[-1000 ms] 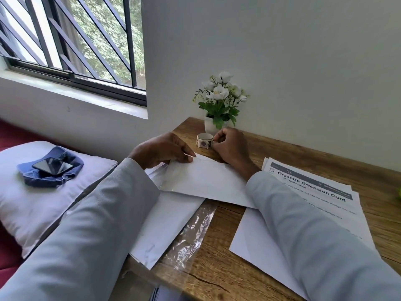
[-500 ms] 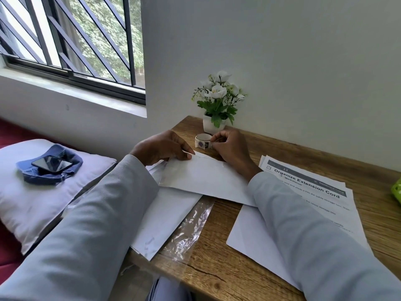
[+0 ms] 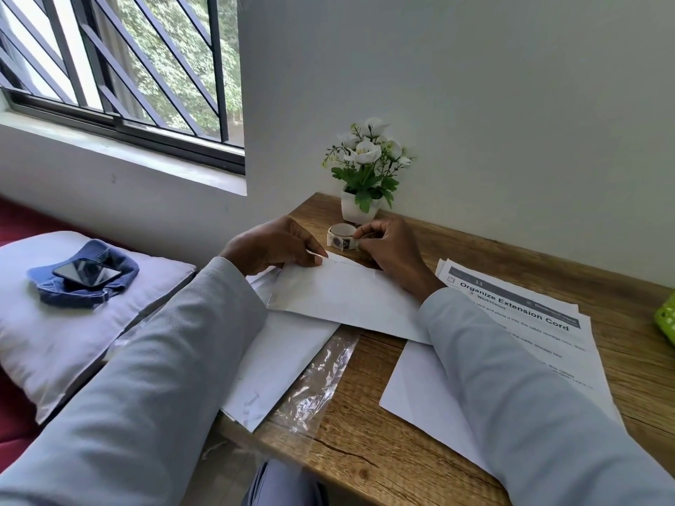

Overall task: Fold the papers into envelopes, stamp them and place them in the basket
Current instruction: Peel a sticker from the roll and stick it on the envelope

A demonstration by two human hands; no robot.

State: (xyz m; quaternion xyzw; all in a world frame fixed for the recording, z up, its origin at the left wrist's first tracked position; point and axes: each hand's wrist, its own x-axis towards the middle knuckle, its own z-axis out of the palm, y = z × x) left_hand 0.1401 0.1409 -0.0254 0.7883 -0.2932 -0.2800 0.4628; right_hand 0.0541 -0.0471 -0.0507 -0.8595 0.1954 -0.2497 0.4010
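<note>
A folded white envelope (image 3: 347,297) is laid flat on the wooden desk (image 3: 365,451), near its far left corner. Its long axis is seen running from the near right to the far left, and its pointed flap end is directed away from the person, toward the wall. The far edge of the envelope is pinched by the left hand (image 3: 272,244), whose thumb and curled fingers are closed on the paper; the wrist is bent inward and the grey sleeve (image 3: 153,378) is stretched across the desk's left edge. The right hand (image 3: 392,246) is rested on the envelope's far right part with its fingers curled, and a small roll of stickers (image 3: 341,236) is pinched between fingertips and thumb just beyond the envelope. The right forearm is laid over the envelope's right end.

More white sheets (image 3: 277,359) and a clear plastic sleeve (image 3: 317,381) are lying under and in front of the envelope. A stack of printed pages (image 3: 529,323) is placed to the right, partly covered by the right arm. A potted plant (image 3: 365,169) with white flowers is set against the wall, just behind the sticker roll. A green basket (image 3: 666,319) is cut off at the right edge. On the left, a phone (image 3: 86,272) is rested on blue cloth on a white pillow (image 3: 54,341).
</note>
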